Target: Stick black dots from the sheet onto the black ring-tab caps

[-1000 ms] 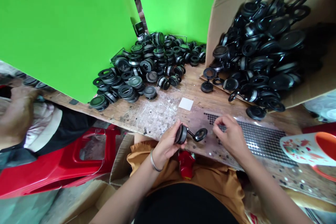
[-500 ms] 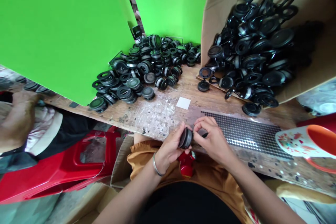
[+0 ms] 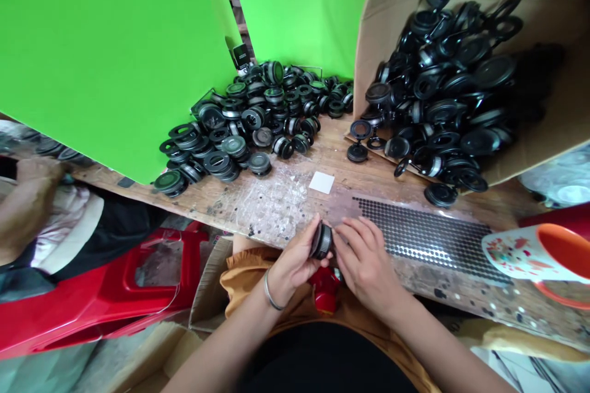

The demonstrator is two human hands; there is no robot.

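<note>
My left hand [image 3: 295,264] is closed around a black round part [image 3: 324,241] with a ribbed rim, thumb on top and fingers beneath. The part is tilted on its side just past the table's front edge, above my lap. At its right side, my right hand [image 3: 364,258] has its fingers bent together, the tips against the part. Whatever lies under those fingertips is hidden. Right of my right hand, a sheet of small dark round dots [image 3: 428,233] lies flat on the table. A small white square [image 3: 321,182] lies beyond my hands.
A heap of similar black parts [image 3: 249,116] is piled against green boards [image 3: 115,61]. More spill from a cardboard box [image 3: 369,43] at right. An orange-and-white mug [image 3: 516,252] stands near the right edge. At left are a red stool [image 3: 110,295] and another person's arm [image 3: 27,215].
My right hand's raised fingers have come down and in, and its tips now lie against the part's right side. My left hand has shifted slightly left, still holding the part.
</note>
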